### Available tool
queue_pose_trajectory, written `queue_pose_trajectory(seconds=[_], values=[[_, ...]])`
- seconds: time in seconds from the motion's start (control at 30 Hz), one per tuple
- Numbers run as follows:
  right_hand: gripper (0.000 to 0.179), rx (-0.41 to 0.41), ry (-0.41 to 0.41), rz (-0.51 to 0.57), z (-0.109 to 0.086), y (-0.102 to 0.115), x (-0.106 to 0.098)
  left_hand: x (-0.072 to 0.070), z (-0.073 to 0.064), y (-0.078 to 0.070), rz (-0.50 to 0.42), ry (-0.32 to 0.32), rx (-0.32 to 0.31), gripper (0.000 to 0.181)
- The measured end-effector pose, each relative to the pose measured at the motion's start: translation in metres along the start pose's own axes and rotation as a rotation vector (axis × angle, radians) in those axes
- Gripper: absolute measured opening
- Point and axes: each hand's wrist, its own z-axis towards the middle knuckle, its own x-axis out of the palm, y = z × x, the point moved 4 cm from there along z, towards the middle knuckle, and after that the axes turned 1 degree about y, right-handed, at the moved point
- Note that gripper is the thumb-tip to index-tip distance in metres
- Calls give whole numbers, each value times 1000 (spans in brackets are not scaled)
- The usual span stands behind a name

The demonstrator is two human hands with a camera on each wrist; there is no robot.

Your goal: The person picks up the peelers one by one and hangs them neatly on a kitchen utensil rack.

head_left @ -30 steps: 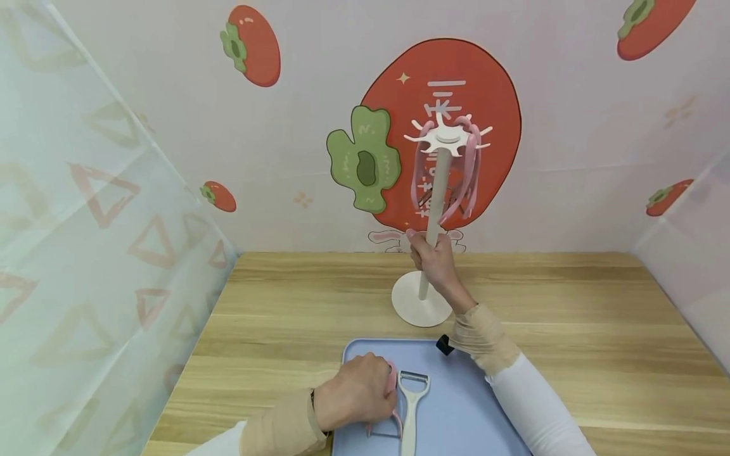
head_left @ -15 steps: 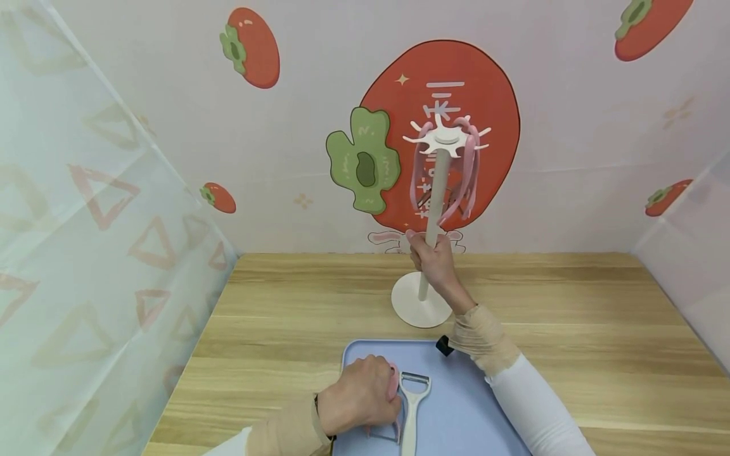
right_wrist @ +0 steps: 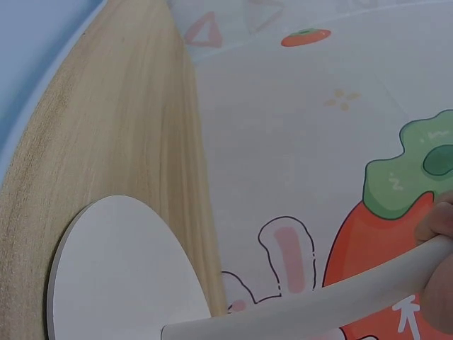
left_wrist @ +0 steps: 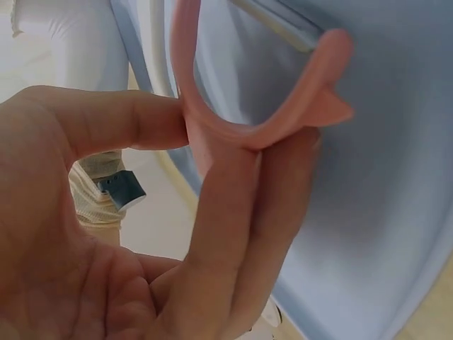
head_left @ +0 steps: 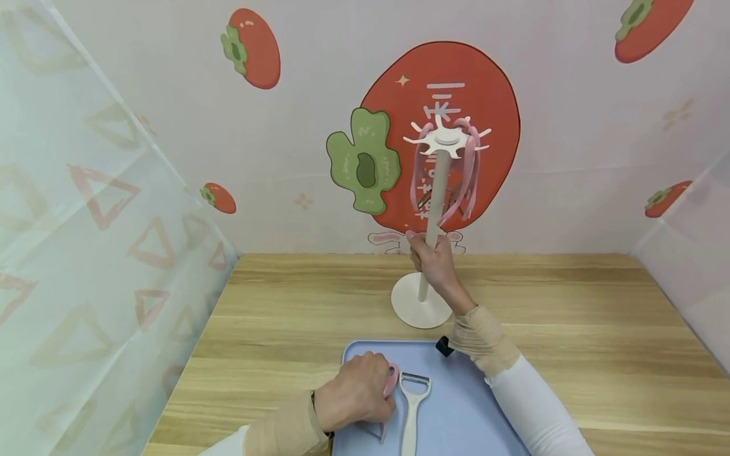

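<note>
My left hand (head_left: pixel 362 389) is over the blue tray (head_left: pixel 393 342), pinching a pink peeler (left_wrist: pixel 237 134) between thumb and fingers. In the left wrist view its Y-shaped head and metal blade (left_wrist: pixel 279 23) show, while the head view leaves most of it hidden under the hand. To its right a white peeler (head_left: pixel 409 418) lies in the tray, blade end away from me. My right hand (head_left: pixel 438 261) grips the pole (head_left: pixel 438 196) of a white stand with a round base (head_left: pixel 410 307). Pink peelers (head_left: pixel 471 168) hang from the hooked top (head_left: pixel 445 140).
The stand's base rests on the wooden table (head_left: pixel 296 297) behind the tray. A small black block (head_left: pixel 444 346) sits by the right wrist wrap (head_left: pixel 485 339). Behind the table rises a wall sheet (head_left: pixel 570 126) with printed red fruit; another sheet (head_left: pixel 102 190) borders the left.
The pink peeler's blade end has swung slightly left beneath my left hand, away from the white peeler. My right hand and the stand stay where they were.
</note>
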Motion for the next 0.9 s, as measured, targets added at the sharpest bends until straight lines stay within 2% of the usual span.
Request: queue_pose_trajectory(seconds=[0.2,0.43,0.53,0.77,0.9], values=[[55,-14,4,7,0,-1,0,-7,-3,0,13,-8,23,32],[56,-12,2,11,0,-1,0,-15,-4,3,7,-101,92,30],[56,-10,11,8,0,-2,-1,-18,-3,5,-19,-109,86,30],[56,-14,9,13,0,-2,0,-29,-4,10,-86,-67,45,26],[57,-25,7,11,0,-2,0,-38,-3,12,-117,-81,45,24]])
